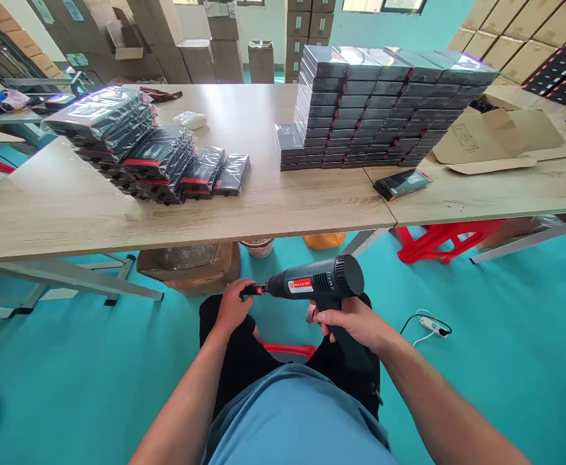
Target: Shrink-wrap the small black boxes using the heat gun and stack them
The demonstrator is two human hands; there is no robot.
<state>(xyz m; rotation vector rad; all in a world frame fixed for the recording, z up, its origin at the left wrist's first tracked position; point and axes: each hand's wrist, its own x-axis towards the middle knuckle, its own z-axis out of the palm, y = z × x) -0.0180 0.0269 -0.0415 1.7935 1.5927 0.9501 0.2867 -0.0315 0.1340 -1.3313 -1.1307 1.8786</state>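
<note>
Heat gun (322, 281), dark grey, red-and-white label (300, 285), ribbed rear

a strip of bare tabletop (263, 216) runs along the near edge, where a hand could slide sideways. between the wrapped boxes (159, 155) and the tall stack (384, 110), an open gap leads to the far edge, with a white bag (190, 120) at its left side. the stack blocks the way straight back beyond the gap's right side. a loose box (403, 184) narrows the strip before it, and an opened carton (520, 129) crowds the right. below the near edge, the heat gun (307, 281) spans the space between both hands.
</note>
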